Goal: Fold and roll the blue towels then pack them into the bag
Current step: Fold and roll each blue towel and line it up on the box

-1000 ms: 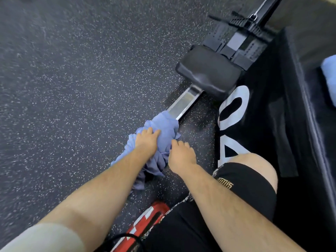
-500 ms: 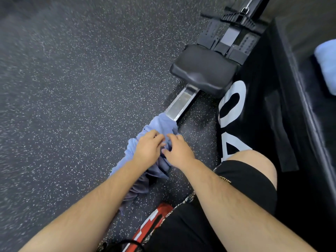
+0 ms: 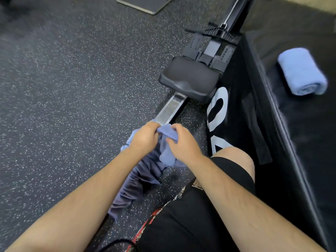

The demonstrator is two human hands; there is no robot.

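Blue towel (image 3: 168,156) — in both curled hands (image 3: 145,138)

To the left of the rower's rail (image 3: 170,110), the speckled floor (image 3: 63,106) lay wide and open, broken only by a flat grey plate (image 3: 145,3) at the far edge. The left hand (image 3: 144,137) and right hand (image 3: 183,142) gripped the crumpled towel (image 3: 145,171) at the rail's near end. Straight ahead of them the black seat (image 3: 189,79) sat across the rail, with the footrests (image 3: 209,50) behind it. On the right a black padded box (image 3: 291,142) walled off that side (only a narrow strip of floor ran between it and the rail), and the person's knee (image 3: 234,159) was just beside its face. The box's top had bare room around a rolled towel (image 3: 301,71).
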